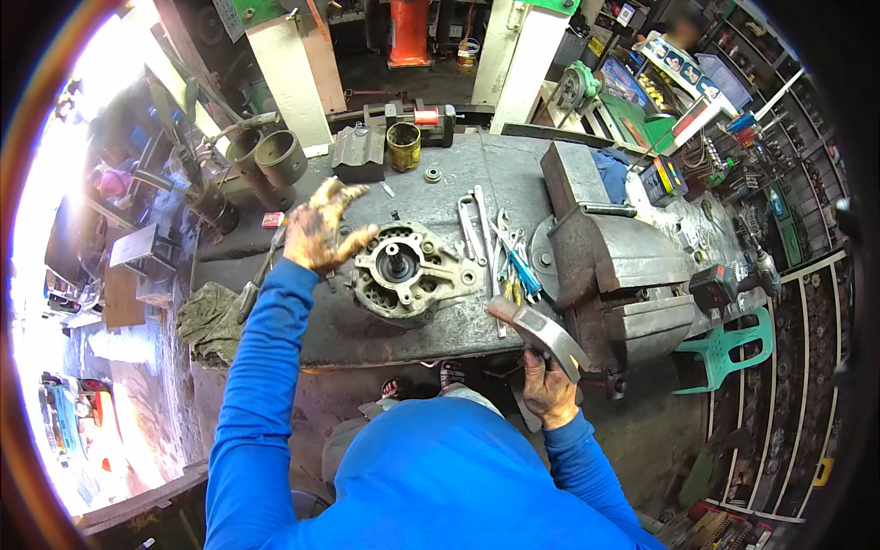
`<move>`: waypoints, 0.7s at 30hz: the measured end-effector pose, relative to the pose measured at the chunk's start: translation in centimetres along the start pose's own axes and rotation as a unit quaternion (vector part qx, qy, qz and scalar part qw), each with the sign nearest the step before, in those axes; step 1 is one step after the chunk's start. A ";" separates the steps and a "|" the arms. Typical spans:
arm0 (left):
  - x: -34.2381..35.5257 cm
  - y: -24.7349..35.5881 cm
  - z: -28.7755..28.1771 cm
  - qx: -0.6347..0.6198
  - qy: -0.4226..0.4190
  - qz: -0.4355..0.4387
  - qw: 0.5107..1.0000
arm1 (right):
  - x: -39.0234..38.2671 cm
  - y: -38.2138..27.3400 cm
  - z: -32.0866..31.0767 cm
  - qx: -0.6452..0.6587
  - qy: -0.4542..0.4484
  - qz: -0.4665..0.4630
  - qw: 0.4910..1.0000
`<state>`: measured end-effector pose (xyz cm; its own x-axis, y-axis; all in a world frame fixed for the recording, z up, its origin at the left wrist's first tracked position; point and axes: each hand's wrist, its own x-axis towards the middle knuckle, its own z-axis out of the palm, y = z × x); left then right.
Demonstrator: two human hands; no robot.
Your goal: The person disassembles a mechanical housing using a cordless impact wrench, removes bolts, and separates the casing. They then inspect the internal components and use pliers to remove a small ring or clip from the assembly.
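My greasy left hand (323, 229) hovers with fingers spread at the upper left edge of a cast metal housing (431, 280), which has a dark shaft (396, 261) standing in its centre. I cannot tell whether a fingertip touches it. My right hand (547, 390) grips a hammer (532, 325) at the bench's front edge, right of the housing. Spanners (470, 220) and blue-handled pliers (522, 270) lie to the housing's right. A small bearing (433, 176) lies behind it.
The metal bench (275, 339) carries a large vice (632, 275), a yellow can (403, 148), a grey block (357, 156), metal cylinders (280, 156) and a cloth (206, 325). A green chair (733, 348) stands at the right. A blurred person (683, 32) is at the back right.
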<state>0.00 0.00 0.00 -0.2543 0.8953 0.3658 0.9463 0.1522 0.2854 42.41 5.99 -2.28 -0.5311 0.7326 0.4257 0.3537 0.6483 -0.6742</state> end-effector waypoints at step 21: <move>-3.4 2.2 2.8 -0.300 -0.076 -0.076 0.948 | 1.1 -0.5 2.1 0.023 -0.073 -0.085 0.993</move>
<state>3.50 -1.53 -3.12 -0.3048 0.9386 0.1615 0.6045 0.0596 0.7943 40.02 6.05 -2.70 -0.6869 0.5740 0.4458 0.2157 0.7467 -0.6292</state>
